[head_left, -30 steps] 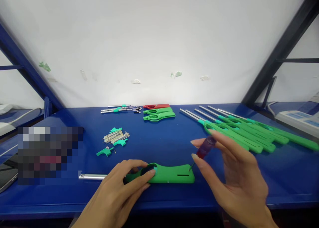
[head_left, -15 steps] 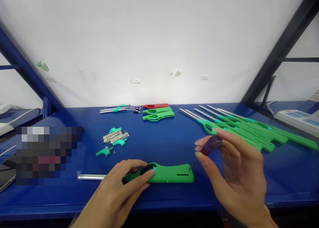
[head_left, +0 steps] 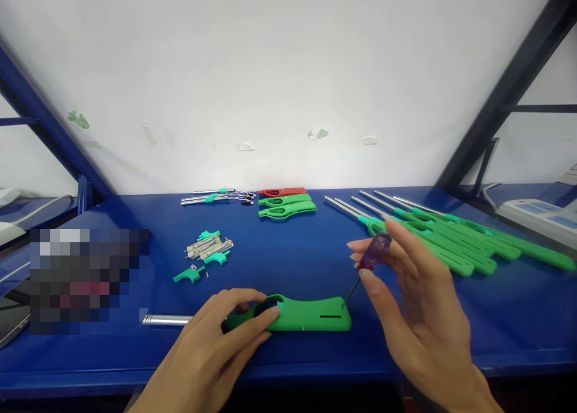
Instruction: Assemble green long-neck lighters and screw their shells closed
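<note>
One green casing (head_left: 311, 315), teal piece (head_left: 280, 309) inside, screwdriver (head_left: 374, 252) touching.

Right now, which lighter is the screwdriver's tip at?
The lighter under the left hand, nearest the front edge of the table; the other lighters lie farther back, at right.

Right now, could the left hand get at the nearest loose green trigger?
Probably yes: nothing seems to stand between the left hand and that green trigger, though the hand is holding the green lighter and would likely have to let go first.
</note>
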The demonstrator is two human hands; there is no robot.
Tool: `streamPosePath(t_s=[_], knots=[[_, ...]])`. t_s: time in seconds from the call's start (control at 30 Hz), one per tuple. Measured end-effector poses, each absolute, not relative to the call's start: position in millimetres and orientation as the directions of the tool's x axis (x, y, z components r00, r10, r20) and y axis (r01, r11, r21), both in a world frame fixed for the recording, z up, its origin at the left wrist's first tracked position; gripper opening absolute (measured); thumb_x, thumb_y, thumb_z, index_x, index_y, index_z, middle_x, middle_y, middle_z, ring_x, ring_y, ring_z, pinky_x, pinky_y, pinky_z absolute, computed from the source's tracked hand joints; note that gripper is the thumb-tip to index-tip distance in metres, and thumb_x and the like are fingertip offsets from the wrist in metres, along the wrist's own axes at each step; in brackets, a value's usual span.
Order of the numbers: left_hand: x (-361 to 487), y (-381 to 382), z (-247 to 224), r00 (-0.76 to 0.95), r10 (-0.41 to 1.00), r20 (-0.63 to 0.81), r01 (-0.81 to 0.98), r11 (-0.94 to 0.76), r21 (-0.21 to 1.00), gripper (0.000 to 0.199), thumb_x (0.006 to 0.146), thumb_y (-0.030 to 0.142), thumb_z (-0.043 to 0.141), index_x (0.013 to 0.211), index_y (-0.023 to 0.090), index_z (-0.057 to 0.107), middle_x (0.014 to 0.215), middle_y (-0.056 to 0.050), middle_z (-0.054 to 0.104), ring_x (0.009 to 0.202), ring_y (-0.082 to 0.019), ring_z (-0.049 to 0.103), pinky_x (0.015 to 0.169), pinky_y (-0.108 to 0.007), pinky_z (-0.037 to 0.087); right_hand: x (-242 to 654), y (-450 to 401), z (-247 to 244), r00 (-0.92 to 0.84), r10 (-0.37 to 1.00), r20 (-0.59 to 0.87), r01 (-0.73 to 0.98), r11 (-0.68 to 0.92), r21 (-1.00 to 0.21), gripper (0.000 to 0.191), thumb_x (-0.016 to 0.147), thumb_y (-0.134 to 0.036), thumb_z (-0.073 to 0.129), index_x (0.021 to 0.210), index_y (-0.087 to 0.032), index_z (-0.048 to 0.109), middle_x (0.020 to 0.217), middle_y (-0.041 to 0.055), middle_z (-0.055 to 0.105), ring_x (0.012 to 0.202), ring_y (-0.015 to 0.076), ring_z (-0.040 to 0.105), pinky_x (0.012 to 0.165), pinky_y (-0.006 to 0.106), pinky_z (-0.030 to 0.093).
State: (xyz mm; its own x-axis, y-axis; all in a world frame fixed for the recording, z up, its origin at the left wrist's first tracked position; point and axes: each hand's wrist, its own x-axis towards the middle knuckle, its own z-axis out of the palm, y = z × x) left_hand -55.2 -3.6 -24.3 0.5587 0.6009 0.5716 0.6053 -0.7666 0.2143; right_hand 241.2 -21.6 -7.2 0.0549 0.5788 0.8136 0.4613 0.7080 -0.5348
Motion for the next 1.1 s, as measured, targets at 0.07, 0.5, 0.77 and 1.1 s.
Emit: streamPosePath(t_s=[0.07, 0.5, 0.77, 1.1], knots=[[-55, -3, -25, 0.562, 0.601, 0.568, 0.603, -0.768, 0.216, 0.032, 0.121, 0.035, 0.051, 0.144, 0.04, 0.073, 0.139, -0.005, 0.07, 0.116, -0.018, 0.075, 0.096, -0.027, 0.065, 242, -22, -6, 0.038, 0.579, 0.815, 0.447, 0.719, -0.532, 0.078, 0.104, -0.004, 0.066, 0.171, -0.038, 0.046, 0.143, 0.0047, 0.071, 0.126, 0.0241, 0.07, 0.109, 0.046, 0.057], [-54, -4, -20, 0.553, 0.597, 0.581, 0.606, -0.767, 0.211, 0.03, 0.12, 0.037, 0.053, 0.14, 0.04, 0.076, 0.135, -0.004, 0.073, 0.112, -0.018, 0.078, 0.091, -0.025, 0.067, 245, -23, -7, 0.065, 0.544, 0.836, 0.371, 0.765, -0.526, 0.071, 0.096, 0.001, 0.075, 0.155, -0.036, 0.063, 0.13, 0.0014, 0.075, 0.112, 0.0204, 0.072, 0.099, 0.041, 0.061], [-56, -5, -23, 0.558, 0.613, 0.558, 0.608, -0.761, 0.228, 0.031, 0.121, 0.037, 0.051, 0.143, 0.04, 0.073, 0.14, -0.003, 0.069, 0.117, -0.018, 0.076, 0.095, -0.025, 0.065, 242, -23, -4, 0.075, 0.542, 0.837, 0.376, 0.762, -0.528, 0.07, 0.1, 0.004, 0.065, 0.158, -0.034, 0.059, 0.133, 0.0031, 0.076, 0.107, 0.0188, 0.075, 0.096, 0.041, 0.064], [-56, -5, -24, 0.568, 0.61, 0.552, 0.611, -0.762, 0.213, 0.032, 0.122, 0.037, 0.05, 0.144, 0.041, 0.072, 0.139, -0.003, 0.067, 0.118, -0.016, 0.074, 0.097, -0.024, 0.063, 237, -27, 2, 0.07, 0.552, 0.831, 0.342, 0.769, -0.54, 0.069, 0.101, 0.005, 0.061, 0.157, -0.034, 0.057, 0.13, 0.0011, 0.077, 0.088, 0.0136, 0.08, 0.083, 0.035, 0.069]])
